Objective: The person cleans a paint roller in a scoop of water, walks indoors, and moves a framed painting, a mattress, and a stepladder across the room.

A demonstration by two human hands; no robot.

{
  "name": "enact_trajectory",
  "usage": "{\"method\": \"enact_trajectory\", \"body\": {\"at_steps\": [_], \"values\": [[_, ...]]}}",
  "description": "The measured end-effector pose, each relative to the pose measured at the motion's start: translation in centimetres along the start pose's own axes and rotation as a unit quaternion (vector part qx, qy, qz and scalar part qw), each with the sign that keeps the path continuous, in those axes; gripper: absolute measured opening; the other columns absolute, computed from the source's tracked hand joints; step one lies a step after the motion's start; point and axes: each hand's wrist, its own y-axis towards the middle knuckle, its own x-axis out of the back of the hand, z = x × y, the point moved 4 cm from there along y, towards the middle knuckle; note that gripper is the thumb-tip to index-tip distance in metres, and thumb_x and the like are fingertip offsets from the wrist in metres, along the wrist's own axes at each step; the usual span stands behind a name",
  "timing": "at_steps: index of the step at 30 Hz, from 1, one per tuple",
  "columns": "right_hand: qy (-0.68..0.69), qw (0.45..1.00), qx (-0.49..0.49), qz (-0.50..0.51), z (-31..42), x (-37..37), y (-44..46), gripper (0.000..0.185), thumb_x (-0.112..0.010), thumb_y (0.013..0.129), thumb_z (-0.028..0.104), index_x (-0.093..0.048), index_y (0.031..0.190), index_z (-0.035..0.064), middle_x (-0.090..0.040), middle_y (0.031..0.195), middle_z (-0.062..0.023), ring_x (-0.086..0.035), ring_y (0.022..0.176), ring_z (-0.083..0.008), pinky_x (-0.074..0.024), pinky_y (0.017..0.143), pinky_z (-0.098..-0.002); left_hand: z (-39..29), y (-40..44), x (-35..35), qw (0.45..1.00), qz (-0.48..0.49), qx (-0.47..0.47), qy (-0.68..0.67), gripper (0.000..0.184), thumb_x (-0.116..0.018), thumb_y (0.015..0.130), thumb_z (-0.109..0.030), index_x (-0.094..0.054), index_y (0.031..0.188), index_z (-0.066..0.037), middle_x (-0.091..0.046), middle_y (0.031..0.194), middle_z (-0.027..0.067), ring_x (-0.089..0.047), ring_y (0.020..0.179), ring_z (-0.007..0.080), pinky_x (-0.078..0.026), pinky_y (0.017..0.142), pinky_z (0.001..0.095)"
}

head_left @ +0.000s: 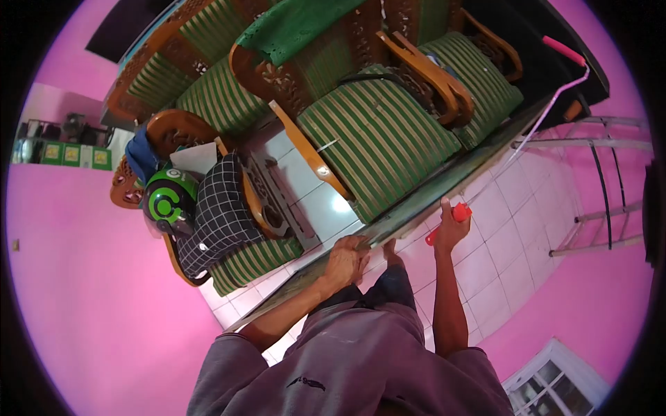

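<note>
Paint roller (pixel 563 50) extends from our right hand (pixel 451 232), closed around its red handle (pixel 461 211); long axis diagonal, head pointing forward-right. Our left hand (pixel 343 266) grips the panel edge (pixel 444 188).

Around the middle striped seat (pixel 378 142) are three more: a right seat (pixel 470 76), an upper-left seat (pixel 220 97) and a lower-left seat (pixel 258 262). To its left are one helmet (pixel 170 197) and one checked cushion (pixel 223 208); to its right, one paint roller (pixel 563 51) and one ladder (pixel 590 144). On its near side are two hands, one left hand (pixel 345 265) and one right hand (pixel 451 232).
</note>
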Motion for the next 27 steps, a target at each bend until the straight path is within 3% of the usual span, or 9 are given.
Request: {"method": "enact_trajectory", "body": {"at_steps": [5, 8, 11, 14, 16, 20, 23, 26, 27], "values": [[-0.034, 0.999, -0.031, -0.013, -0.4, 0.0, 0.3, 0.027, -0.073, 0.077, 0.013, -0.051, 0.086, -0.0001, -0.048, 0.076, -0.0012, -0.045, 0.069, -0.0118, -0.0415, 0.066, -0.0259, 0.3, 1.2, -0.2, 0.981, 0.18, 0.022, -0.076, 0.028, -0.054, 0.087, -0.033, -0.067, 0.095, -0.01, -0.057, 0.113, 0.0194, -0.05, 0.113, 0.0349, -0.041, 0.095, 0.0427], [-0.041, 0.996, -0.075, -0.017, -1.3, 0.4, 0.0, 0.026, -0.072, 0.078, 0.013, -0.051, 0.088, 0.0, -0.049, 0.078, -0.0016, -0.046, 0.07, -0.0116, -0.0422, 0.066, -0.0258, 1.6, 5.6, 2.4, 0.985, 0.155, -0.047, -0.064, 0.035, -0.056, 0.086, -0.034, -0.063, 0.104, -0.005, -0.056, 0.116, 0.0211, -0.052, 0.111, 0.0349, -0.041, 0.095, 0.0426], [-0.039, 0.995, -0.059, -0.064, -0.8, -0.4, -0.1, 0.024, -0.07, 0.079, 0.016, -0.05, 0.078, 0.0025, -0.051, 0.071, 0.0, -0.046, 0.063, -0.0112, -0.0392, 0.057, -0.0279, 12.1, 11.4, 0.3, 0.989, 0.131, 0.046, 0.059, 0.037, -0.058, 0.082, -0.034, -0.06, 0.101, -0.001, -0.058, 0.107, 0.0203, -0.054, 0.103, 0.0382, -0.045, 0.089, 0.0414], [-0.045, 0.993, -0.062, -0.093, -0.1, -0.9, -0.5, 0.023, -0.07, 0.08, 0.016, -0.052, 0.081, 0.001, -0.054, 0.072, -0.0019, -0.049, 0.065, -0.013, -0.0415, 0.06, -0.0283, 19.2, 18.5, -0.9, 0.957, 0.133, -0.097, 0.238, 0.036, -0.054, 0.083, -0.032, -0.061, 0.094, 0.001, -0.059, 0.092, 0.0205, -0.055, 0.093, 0.0365, -0.043, 0.086, 0.0434], [-0.115, 0.987, -0.044, -0.104, 0.0, -1.4, -0.8, 0.022, -0.068, 0.081, 0.01, -0.048, 0.084, 0.0014, -0.049, 0.073, -0.0016, -0.047, 0.065, -0.0109, -0.0419, 0.059, -0.0256, 25.2, 21.3, -4.0, 0.949, 0.14, -0.078, 0.271, 0.04, -0.052, 0.081, -0.036, -0.061, 0.092, 0.002, -0.061, 0.089, 0.0189, -0.058, 0.087, 0.0356, -0.046, 0.079, 0.0434], [-0.152, 0.978, 0.054, -0.135, -1.0, -1.8, -0.8, 0.024, -0.067, 0.082, 0.011, -0.046, 0.075, 0.0026, -0.047, 0.07, -0.0011, -0.044, 0.062, -0.0108, -0.0385, 0.055, -0.0268, 30.7, 26.0, -5.4, 0.858, 0.321, -0.059, 0.397, 0.045, -0.053, 0.072, -0.049, -0.07, 0.08, -0.009, -0.066, 0.084, 0.0163, -0.064, 0.081, 0.0299, -0.046, 0.072, 0.0428], [-0.18, 0.971, 0.052, -0.148, -0.8, -2.2, -1.2, 0.028, -0.07, 0.081, 0.015, -0.046, 0.071, 0.004, -0.044, 0.067, 0.0002, -0.041, 0.061, -0.0104, -0.0363, 0.056, -0.0266, 34.6, 28.0, -4.7, 0.923, 0.259, -0.097, 0.268, 0.049, -0.048, 0.075, -0.054, -0.071, 0.077, -0.01, -0.067, 0.085, 0.0156, -0.063, 0.084, 0.0332, -0.047, 0.075, 0.0445], [-0.209, 0.959, 0.092, -0.165, -0.6, -2.3, -1.2, 0.029, -0.071, 0.08, 0.017, -0.046, 0.072, 0.0053, -0.044, 0.067, 0.0011, -0.04, 0.062, -0.01, -0.0357, 0.057, -0.0265, 32.5, 27.3, -2.2, 0.92, 0.321, -0.01, 0.224, 0.045, -0.046, 0.078, -0.046, -0.07, 0.075, -0.008, -0.066, 0.083, 0.0167, -0.063, 0.082, 0.0354, -0.048, 0.077, 0.045], [-0.203, 0.96, 0.104, -0.164, -0.5, -2.4, -1.5, 0.028, -0.072, 0.079, 0.017, -0.047, 0.072, 0.0059, -0.044, 0.068, 0.0017, -0.04, 0.062, -0.0098, -0.0356, 0.058, -0.0266, 33.3, 27.0, -2.4, 0.925, 0.287, -0.07, 0.239, 0.042, -0.046, 0.078, -0.043, -0.07, 0.074, -0.008, -0.066, 0.081, 0.0169, -0.063, 0.081, 0.0353, -0.048, 0.076, 0.0442]]}}
